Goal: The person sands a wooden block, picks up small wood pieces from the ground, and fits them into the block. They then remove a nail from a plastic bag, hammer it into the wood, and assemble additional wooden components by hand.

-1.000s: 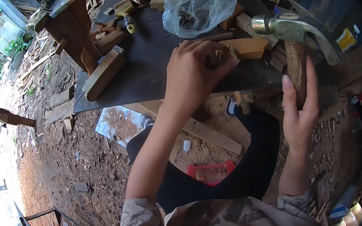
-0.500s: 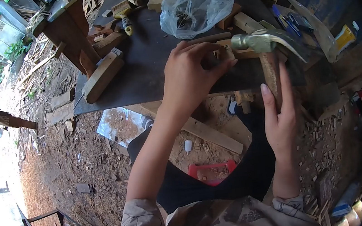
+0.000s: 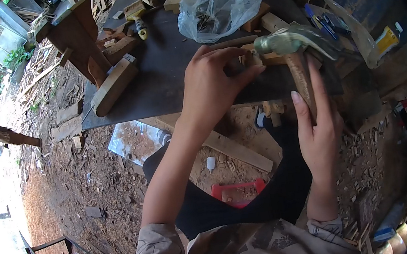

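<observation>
My right hand [image 3: 318, 127] is wrapped round the wooden handle of a claw hammer [image 3: 300, 75], its metal head raised at the right part of the dark table. My left hand [image 3: 217, 76] pinches a small wooden piece [image 3: 252, 59] between thumb and fingers, just left of the hammer's face. A light wooden block [image 3: 275, 59] lies beside that piece, partly covered by the hammer head. Whether the hammer face touches the small piece cannot be made out.
A clear plastic bag [image 3: 219, 9] lies on the dark table [image 3: 166, 80] beyond my hands. A brush [image 3: 139, 22] and wood offcuts lie to its left. A wooden stand [image 3: 76, 41] rises at the left edge. A yellow-labelled tube [image 3: 388, 39] is at the right.
The hammer head has shifted slightly left and up, nearer the small piece, with its handle more tilted. My left hand has hardly moved.
</observation>
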`<state>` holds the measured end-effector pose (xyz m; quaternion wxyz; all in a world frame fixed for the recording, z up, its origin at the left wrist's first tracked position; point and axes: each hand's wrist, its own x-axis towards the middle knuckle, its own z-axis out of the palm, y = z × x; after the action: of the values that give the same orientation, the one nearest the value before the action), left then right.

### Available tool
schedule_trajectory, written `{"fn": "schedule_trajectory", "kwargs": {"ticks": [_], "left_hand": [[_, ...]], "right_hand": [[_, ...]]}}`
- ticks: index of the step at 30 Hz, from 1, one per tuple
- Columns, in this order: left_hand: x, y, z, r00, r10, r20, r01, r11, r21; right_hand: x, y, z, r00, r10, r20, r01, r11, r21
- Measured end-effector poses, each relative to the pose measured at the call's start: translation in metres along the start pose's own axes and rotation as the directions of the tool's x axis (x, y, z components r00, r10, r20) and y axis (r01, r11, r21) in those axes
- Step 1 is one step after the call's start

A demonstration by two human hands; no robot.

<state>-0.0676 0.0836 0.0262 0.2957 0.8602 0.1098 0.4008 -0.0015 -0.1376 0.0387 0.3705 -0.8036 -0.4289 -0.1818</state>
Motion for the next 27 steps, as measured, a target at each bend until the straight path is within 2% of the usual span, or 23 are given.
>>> {"fn": "schedule_trajectory", "kwargs": {"ticks": [2,3,5,8,9,11,15,18,21,22,23,27], "left_hand": [[0.000,-0.002,0.000,1.000,0.008,0.015,-0.008,1.000,-0.001],[0.000,-0.003,0.000,1.000,0.013,0.023,-0.013,1.000,-0.001],[-0.001,-0.002,-0.001,1.000,-0.006,0.027,0.007,1.000,-0.005],[0.001,0.001,-0.001,1.000,-0.010,0.011,0.010,1.000,-0.007],[0.002,0.002,-0.002,1.000,-0.007,0.001,0.007,1.000,-0.005],[0.001,-0.001,0.002,1.000,0.000,-0.014,0.000,1.000,-0.023],[0.000,-0.004,0.002,1.000,0.004,0.006,-0.004,1.000,0.005],[0.000,-0.002,0.000,1.000,0.009,0.012,-0.009,1.000,-0.001],[0.000,-0.002,0.001,1.000,-0.001,0.008,0.002,1.000,-0.005],[0.001,-0.001,0.001,1.000,-0.009,0.002,0.009,1.000,-0.012],[0.001,-0.001,0.001,1.000,-0.016,-0.005,0.016,1.000,-0.017],[0.001,0.003,-0.002,0.999,-0.048,0.014,0.049,0.998,-0.038]], "right_hand": [[-0.002,0.003,-0.001,0.995,-0.049,-0.087,0.052,0.998,0.031],[-0.005,-0.002,-0.004,0.995,0.018,-0.095,-0.013,0.999,0.049],[-0.005,-0.002,-0.003,0.988,0.008,-0.153,0.003,0.998,0.069],[-0.002,-0.001,0.005,0.999,-0.025,-0.041,0.022,0.997,-0.073],[0.000,-0.004,0.005,0.997,0.036,0.062,-0.029,0.994,-0.105],[0.003,0.001,0.005,0.999,0.005,0.044,-0.003,0.999,-0.038],[0.002,0.003,0.000,0.995,-0.061,-0.080,0.058,0.998,-0.034],[-0.002,0.001,-0.002,0.976,-0.047,-0.212,0.052,0.999,0.014],[-0.002,-0.002,0.001,0.992,-0.019,-0.125,0.016,1.000,-0.024],[-0.004,-0.003,0.004,0.999,0.051,0.009,-0.050,0.995,-0.082],[-0.001,-0.002,0.007,0.996,0.037,0.083,-0.029,0.995,-0.094],[0.003,-0.004,0.002,0.999,0.023,0.034,-0.022,0.999,-0.032]]}}
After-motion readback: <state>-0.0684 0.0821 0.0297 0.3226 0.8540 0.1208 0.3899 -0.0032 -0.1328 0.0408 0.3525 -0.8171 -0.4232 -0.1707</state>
